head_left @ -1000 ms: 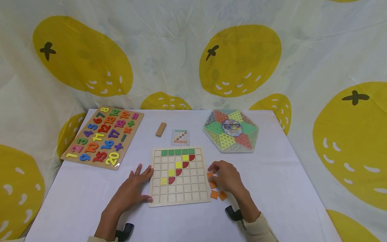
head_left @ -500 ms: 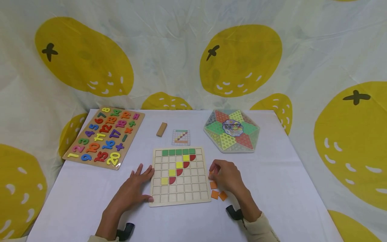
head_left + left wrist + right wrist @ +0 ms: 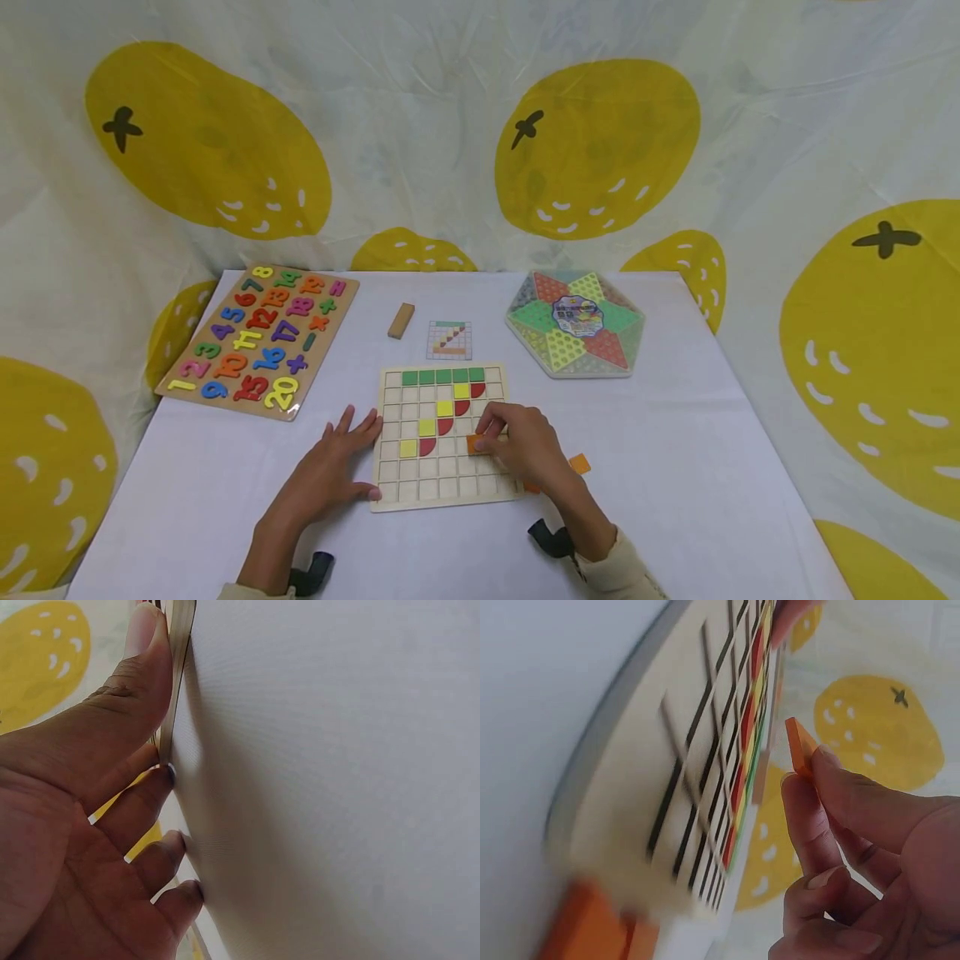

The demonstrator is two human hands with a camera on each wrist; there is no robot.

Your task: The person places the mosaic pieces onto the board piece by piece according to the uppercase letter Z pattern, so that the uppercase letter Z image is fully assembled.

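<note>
A pale wooden grid board (image 3: 420, 492) lies on the white table, with green square tiles (image 3: 443, 377), yellow squares (image 3: 427, 428) and red quarter-round tiles (image 3: 426, 447) set in its cells. My left hand (image 3: 327, 471) touches the board's left edge, fingers and thumb spread. Above the right half of the board my right hand (image 3: 528, 446) pinches an orange square tile (image 3: 473, 444) between thumb and fingertips. In the right wrist view that tile (image 3: 800, 750) is tilted and held clear of the board. Partly behind the right hand lie loose orange tiles (image 3: 580, 463) on the table.
Behind the board are a printed pattern card (image 3: 450, 341) and a small wooden block (image 3: 401, 321). A number puzzle board (image 3: 258, 342) occupies the left, a hexagonal star-pattern game board (image 3: 576, 325) the back right. A fruit-print cloth (image 3: 420, 150) hangs behind the table.
My right hand has lifted an orange tile from the table and carried it left over the board. One loose orange tile now lies farther right. The left hand stays put.
</note>
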